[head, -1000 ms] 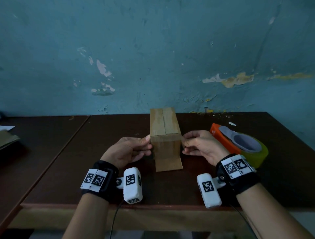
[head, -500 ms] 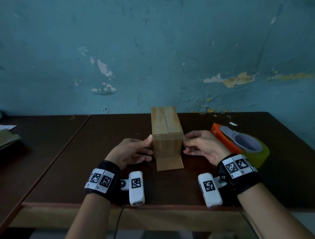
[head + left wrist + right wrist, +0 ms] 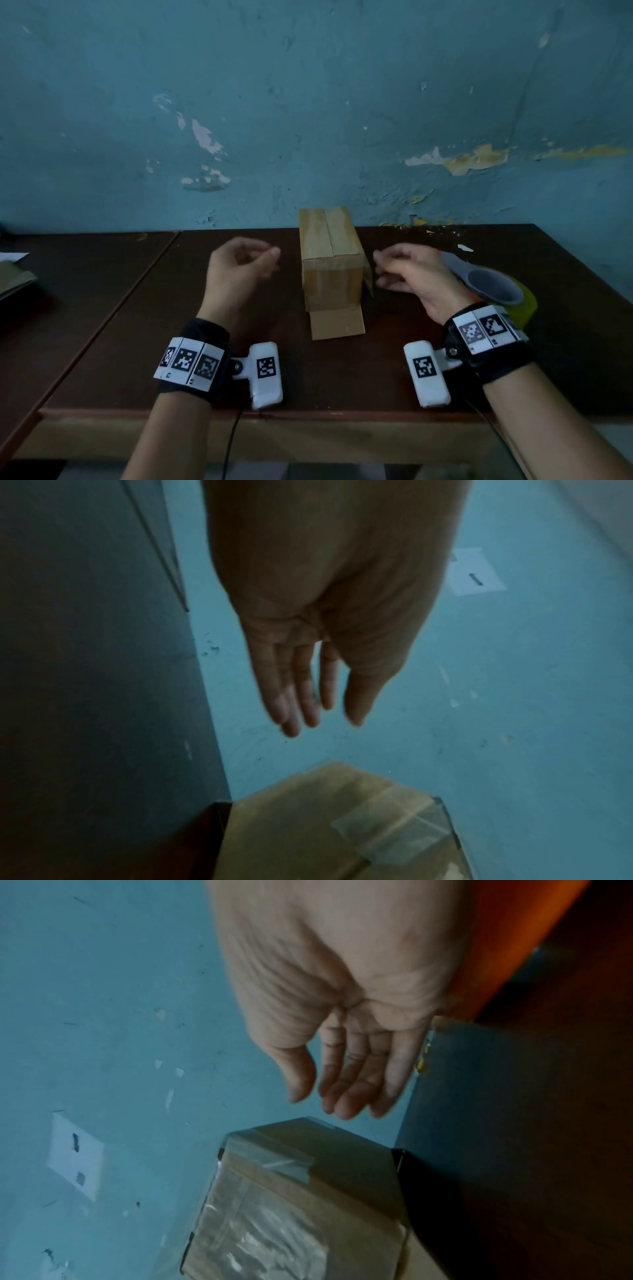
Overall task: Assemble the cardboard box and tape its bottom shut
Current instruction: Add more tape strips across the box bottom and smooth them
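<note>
- Evidently, the box is stood on the bench, between both hands, with its taped seam facing up and one flap lying flat toward the person.
- The left hand is held just beside the box, loosely curled, nothing grasped.
- The right hand is likewise relaxed and apart from the box.
- The taping step is judged done.
- The tape roll is left at the right; only a check of the seam seems called for.

Bare forearms, no sleeves. Black band on left wrist, another band on right; each carries white tiles with black square-code markers. White camera pod clipped to each, coded too. Thin dark cable hangs from left pod, toward 6 o'clock.
</note>
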The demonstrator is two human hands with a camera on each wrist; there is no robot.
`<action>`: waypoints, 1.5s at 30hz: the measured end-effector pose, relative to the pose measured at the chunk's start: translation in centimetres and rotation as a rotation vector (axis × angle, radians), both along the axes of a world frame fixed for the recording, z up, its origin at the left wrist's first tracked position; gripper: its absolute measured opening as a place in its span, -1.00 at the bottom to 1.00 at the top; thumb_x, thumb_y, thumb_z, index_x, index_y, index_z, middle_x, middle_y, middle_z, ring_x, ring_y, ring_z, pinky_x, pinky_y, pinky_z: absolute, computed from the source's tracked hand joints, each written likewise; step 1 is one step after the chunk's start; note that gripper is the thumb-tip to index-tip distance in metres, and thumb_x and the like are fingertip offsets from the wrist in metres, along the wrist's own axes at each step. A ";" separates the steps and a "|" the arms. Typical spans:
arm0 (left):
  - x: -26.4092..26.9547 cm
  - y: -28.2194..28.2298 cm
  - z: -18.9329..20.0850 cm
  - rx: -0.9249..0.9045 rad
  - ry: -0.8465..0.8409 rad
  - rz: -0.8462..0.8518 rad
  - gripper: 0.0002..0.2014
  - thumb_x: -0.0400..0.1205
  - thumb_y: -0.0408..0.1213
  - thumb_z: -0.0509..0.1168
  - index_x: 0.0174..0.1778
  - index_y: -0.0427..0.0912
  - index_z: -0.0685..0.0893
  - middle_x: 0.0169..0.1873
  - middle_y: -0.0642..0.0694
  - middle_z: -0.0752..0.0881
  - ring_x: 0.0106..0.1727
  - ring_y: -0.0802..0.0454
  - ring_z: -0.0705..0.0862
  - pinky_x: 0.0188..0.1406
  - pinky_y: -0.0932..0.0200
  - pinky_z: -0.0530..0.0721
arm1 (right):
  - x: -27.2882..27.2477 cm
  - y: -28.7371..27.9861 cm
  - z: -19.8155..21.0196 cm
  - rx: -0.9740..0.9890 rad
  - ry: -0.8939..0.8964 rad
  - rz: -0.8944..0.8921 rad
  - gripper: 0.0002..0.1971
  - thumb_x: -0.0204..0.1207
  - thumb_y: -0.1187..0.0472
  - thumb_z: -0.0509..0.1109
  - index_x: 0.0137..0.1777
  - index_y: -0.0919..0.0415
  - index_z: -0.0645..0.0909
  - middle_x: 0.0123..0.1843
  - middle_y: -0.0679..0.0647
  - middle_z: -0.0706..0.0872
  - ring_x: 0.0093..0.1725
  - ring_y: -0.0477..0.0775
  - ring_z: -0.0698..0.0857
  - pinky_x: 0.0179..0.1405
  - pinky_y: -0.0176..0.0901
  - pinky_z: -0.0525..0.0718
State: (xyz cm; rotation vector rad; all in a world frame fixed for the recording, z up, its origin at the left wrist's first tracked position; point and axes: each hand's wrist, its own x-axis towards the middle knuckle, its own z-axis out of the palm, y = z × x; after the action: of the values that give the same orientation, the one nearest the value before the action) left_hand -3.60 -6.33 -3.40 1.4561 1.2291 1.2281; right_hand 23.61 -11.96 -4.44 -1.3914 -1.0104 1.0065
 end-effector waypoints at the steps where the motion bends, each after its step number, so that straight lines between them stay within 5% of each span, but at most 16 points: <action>1: 0.0 0.0 0.4 0.126 -0.042 0.023 -0.81 0.62 -0.28 0.50 0.13 -0.20 0.75 -0.03 -0.14 0.84 0.03 -0.09 0.84 -0.03 0.19 0.80 | 0.1 0.0 0.3 0.073 -0.035 -0.026 -0.85 0.58 0.20 0.52 0.10 0.21 0.75 0.01 0.15 0.86 -0.16 -0.01 0.85 -0.07 -0.17 0.82; 5: 1.1 -0.3 1.5 0.358 -0.055 -0.175 -0.77 0.72 -0.31 0.40 0.28 -0.23 0.76 0.30 -0.08 0.78 0.30 0.12 0.75 0.20 0.24 0.69 | 0.2 -0.1 1.7 0.386 -0.064 -0.018 -0.83 0.65 0.31 0.43 0.20 0.30 0.73 0.12 0.12 0.87 0.14 0.05 0.84 0.18 -0.16 0.77; 9: 2.5 -0.4 1.1 0.445 0.119 -0.385 -0.60 0.67 -0.03 0.43 0.42 -0.07 0.73 0.57 0.10 0.58 0.64 0.16 0.47 0.57 -0.20 0.52 | -0.6 -0.1 2.2 0.556 -0.193 0.103 -0.77 0.66 0.36 0.42 0.28 0.36 0.73 0.27 0.13 0.82 0.33 -0.02 0.76 0.27 -0.27 0.68; 12: 3.4 -0.7 1.0 0.435 0.234 -0.414 -0.53 0.62 0.07 0.43 0.42 -0.01 0.74 0.61 0.09 0.54 0.70 0.26 0.31 0.67 -0.15 0.41 | -1.3 0.1 1.9 0.563 -0.200 0.235 -0.72 0.64 0.40 0.42 0.33 0.42 0.71 0.37 0.17 0.77 0.43 -0.02 0.72 0.34 -0.22 0.68; 17: 3.7 -0.8 0.5 0.430 0.283 -0.425 -0.61 0.66 0.04 0.39 0.40 0.07 0.74 0.59 0.05 0.55 0.72 0.28 0.24 0.70 0.02 0.35 | -1.5 0.6 0.9 0.549 -0.386 0.280 -0.73 0.63 0.28 0.47 0.29 0.30 0.78 0.35 0.07 0.79 0.51 -0.12 0.63 0.50 -0.12 0.60; 24: 3.8 -0.7 0.3 0.431 0.333 -0.441 -0.60 0.64 -0.06 0.43 0.41 0.05 0.73 0.59 0.04 0.55 0.73 0.23 0.25 0.67 0.18 0.35 | -1.1 0.6 0.8 0.516 -0.386 0.295 -0.72 0.56 0.31 0.54 0.27 0.28 0.79 0.31 0.03 0.81 0.48 -0.17 0.65 0.48 -0.09 0.64; 31: 3.2 -0.2 -0.3 0.408 0.366 -0.491 -0.53 0.54 -0.13 0.52 0.41 0.05 0.72 0.61 0.06 0.52 0.74 0.21 0.21 0.70 -0.05 0.37 | -0.9 0.6 0.6 0.469 -0.405 0.322 -0.60 0.44 0.30 0.64 0.29 0.23 0.79 0.34 -0.02 0.80 0.49 -0.20 0.63 0.45 -0.12 0.66; 38: 3.1 0.0 -0.4 0.400 0.349 -0.499 -0.51 0.54 -0.19 0.55 0.41 0.12 0.71 0.61 0.06 0.52 0.75 0.17 0.21 0.73 -0.07 0.32 | -0.8 0.3 0.9 0.438 -0.506 0.316 -0.48 0.34 0.29 0.71 0.34 0.14 0.77 0.40 -0.02 0.75 0.50 -0.27 0.59 0.42 -0.29 0.63; 45: 3.0 -0.3 0.0 0.364 0.379 -0.545 -0.49 0.62 -0.41 0.48 0.48 0.04 0.66 0.67 0.04 0.43 0.78 0.12 0.10 0.78 -0.09 0.17 | -0.9 0.4 0.7 0.429 -0.485 0.300 -0.50 0.36 0.31 0.71 0.33 0.10 0.78 0.38 -0.10 0.76 0.52 -0.23 0.59 0.44 -0.07 0.67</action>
State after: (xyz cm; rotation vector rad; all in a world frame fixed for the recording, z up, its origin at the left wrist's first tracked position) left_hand -0.63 -6.58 -3.40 2.1910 0.7653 0.8445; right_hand 22.66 -11.53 -3.77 -1.1602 -1.7230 0.6093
